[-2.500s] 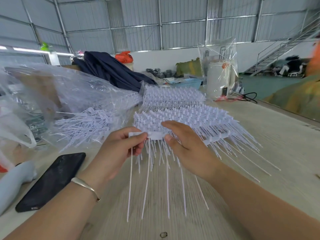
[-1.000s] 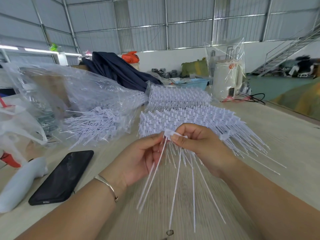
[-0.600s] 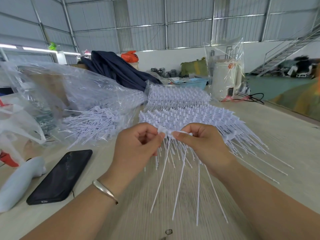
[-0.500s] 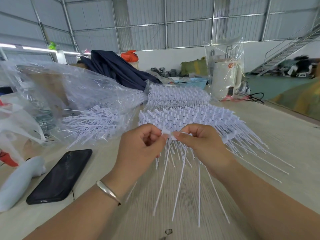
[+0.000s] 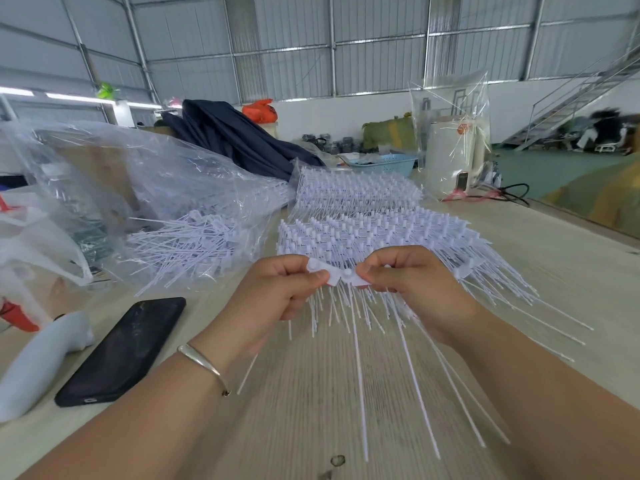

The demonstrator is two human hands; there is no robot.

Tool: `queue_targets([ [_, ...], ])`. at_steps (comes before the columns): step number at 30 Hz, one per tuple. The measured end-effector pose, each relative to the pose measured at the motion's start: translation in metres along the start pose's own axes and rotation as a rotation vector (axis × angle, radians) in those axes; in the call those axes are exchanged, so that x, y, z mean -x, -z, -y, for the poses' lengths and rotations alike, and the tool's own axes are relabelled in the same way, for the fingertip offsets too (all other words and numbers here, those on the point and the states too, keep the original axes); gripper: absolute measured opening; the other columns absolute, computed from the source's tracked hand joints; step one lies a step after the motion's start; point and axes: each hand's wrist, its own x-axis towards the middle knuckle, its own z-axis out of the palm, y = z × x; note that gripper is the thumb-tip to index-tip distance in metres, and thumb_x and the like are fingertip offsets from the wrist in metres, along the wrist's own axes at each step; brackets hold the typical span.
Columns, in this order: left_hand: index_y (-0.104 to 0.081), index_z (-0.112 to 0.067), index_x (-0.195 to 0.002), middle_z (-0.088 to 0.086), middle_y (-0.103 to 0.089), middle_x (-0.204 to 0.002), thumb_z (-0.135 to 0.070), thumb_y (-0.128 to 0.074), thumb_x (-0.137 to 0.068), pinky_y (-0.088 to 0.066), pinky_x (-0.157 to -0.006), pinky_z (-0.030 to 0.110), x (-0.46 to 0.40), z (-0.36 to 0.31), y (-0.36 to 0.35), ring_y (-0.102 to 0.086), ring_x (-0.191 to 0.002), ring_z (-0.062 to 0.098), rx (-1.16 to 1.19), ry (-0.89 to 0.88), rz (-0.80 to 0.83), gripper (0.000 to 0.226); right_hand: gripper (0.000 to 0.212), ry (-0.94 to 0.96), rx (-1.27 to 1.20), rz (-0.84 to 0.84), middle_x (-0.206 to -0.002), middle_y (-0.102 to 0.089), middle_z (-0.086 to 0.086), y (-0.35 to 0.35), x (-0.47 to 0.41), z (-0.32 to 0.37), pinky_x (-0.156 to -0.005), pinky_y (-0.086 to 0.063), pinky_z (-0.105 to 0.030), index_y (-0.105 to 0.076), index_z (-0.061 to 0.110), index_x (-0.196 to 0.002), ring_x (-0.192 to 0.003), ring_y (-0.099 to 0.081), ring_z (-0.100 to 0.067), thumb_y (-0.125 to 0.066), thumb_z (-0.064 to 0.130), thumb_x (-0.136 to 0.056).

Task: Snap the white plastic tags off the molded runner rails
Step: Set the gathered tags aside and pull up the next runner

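Pinching tags, hands above bare table.

readable text: none is showing anywhere in view
phone: lying face down, no brand mark resolving on its dark back
white appliance under clear bag: carrying an orange round sticker, too blurred to read
front panel on that appliance: showing a small dark display, no digits resolving

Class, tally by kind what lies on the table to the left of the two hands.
Black phone: 1
Clear plastic bag holding loose tags: 1
Pale grey curved handle-like thing: 1
Total: 3
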Motion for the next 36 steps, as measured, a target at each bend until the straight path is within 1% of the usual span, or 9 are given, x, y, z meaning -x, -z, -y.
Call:
queue_targets([
  [3,-0.069,-0.022,-0.057,-0.009,-0.027,-0.05,-0.008,-0.062,-0.088,-0.016,-0.037,0.015,-0.001,-0.001,0.002,-0.018,-0.041,0.006,0.014,0.096,0.064,0.035,0.015,-0.021,0.114,0.067,-0.071,-0.06,-0.007,0.001,0.002,0.001,-0.075,-0.038,-0.032,-0.073,0.008,-0.073,-0.07,-0.049,-0.02,-0.069,0.017,-0.084],
  [7,-0.057,-0.021,-0.043,-0.007,-0.022,-0.049,-0.003,-0.055,-0.084,-0.012,-0.038,0.014,-0.004,0.002,0.003,-0.013,-0.041,0.008,-0.021,0.22,0.083,0.045,0.024,-0.027,0.253,0.161,-0.047,-0.053,0.018,-0.004,0.005,0.003,-0.052,-0.033,-0.01,-0.069,0.022,-0.064,-0.046,-0.042,0.002,-0.067,0.015,-0.087],
  [12,-0.054,-0.015,-0.053,-0.006,-0.022,-0.052,-0.015,-0.055,-0.065,-0.01,-0.034,0.015,-0.006,0.002,0.008,-0.013,-0.037,0.006,0.325,0.469,0.196,0.012,0.019,-0.004,0.216,0.173,-0.065,-0.061,0.004,-0.005,0.007,0.01,-0.069,-0.039,-0.023,-0.069,0.011,-0.073,-0.064,-0.051,-0.011,-0.063,0.018,-0.089],
  [16,-0.045,-0.015,-0.053,-0.007,-0.021,-0.05,-0.015,-0.042,-0.066,-0.007,-0.036,0.013,-0.011,0.004,0.023,-0.007,-0.04,0.008,0.432,0.546,0.164,0.014,0.018,-0.001,0.179,0.184,-0.072,-0.062,-0.011,-0.003,0.009,0.013,-0.077,-0.043,-0.03,-0.069,0.0,-0.076,-0.071,-0.056,-0.014,-0.063,0.013,-0.088],
  [19,-0.039,-0.017,-0.065,-0.006,-0.022,-0.055,-0.005,-0.048,-0.063,-0.006,-0.037,0.016,-0.01,0.007,0.03,-0.012,-0.04,0.006,0.504,0.504,0.074,0.015,0.019,-0.001,0.161,0.121,-0.082,-0.059,-0.025,0.004,0.007,0.014,-0.08,-0.04,-0.033,-0.065,-0.003,-0.08,-0.078,-0.053,-0.021,-0.061,0.013,-0.088],
  [22,-0.033,-0.02,-0.064,-0.007,-0.025,-0.054,0.012,-0.057,-0.063,-0.013,-0.032,0.015,-0.01,0.01,0.02,-0.021,-0.036,0.003,0.462,0.392,0.018,0.041,0.017,-0.044,0.101,0.059,-0.07,-0.056,-0.001,0.001,0.004,0.014,-0.068,-0.04,-0.019,-0.06,0.004,-0.076,-0.067,-0.051,-0.008,-0.05,0.002,-0.09],
  [24,-0.035,-0.021,-0.061,-0.006,-0.026,-0.053,0.003,-0.063,-0.075,-0.014,-0.032,0.014,-0.009,0.01,0.006,-0.022,-0.037,0.003,0.399,0.361,0.021,0.04,0.025,-0.046,0.096,0.022,-0.063,-0.05,0.004,-0.004,0.003,0.012,-0.059,-0.034,-0.021,-0.058,0.009,-0.073,-0.059,-0.044,-0.008,-0.042,-0.005,-0.087],
  [29,-0.056,-0.014,-0.075,0.002,-0.046,-0.06,-0.048,-0.054,-0.089,-0.017,-0.03,0.014,-0.005,0.008,-0.016,-0.026,-0.037,0.005,0.47,0.386,0.033,0.038,0.021,0.049,0.142,0.005,-0.073,-0.051,-0.008,-0.016,0.006,0.004,-0.063,-0.031,-0.029,-0.058,0.011,-0.084,-0.069,-0.042,-0.019,-0.045,-0.007,-0.087],
  [36,-0.063,-0.018,-0.059,-0.003,-0.049,-0.056,-0.039,-0.076,-0.062,-0.02,-0.034,0.015,0.0,0.006,-0.016,-0.025,-0.037,0.004,0.126,0.171,-0.042,0.025,0.012,0.099,0.233,0.038,-0.081,-0.063,-0.001,-0.019,0.004,-0.005,-0.066,-0.043,-0.021,-0.06,0.021,-0.094,-0.071,-0.057,-0.008,-0.066,0.013,-0.088],
])
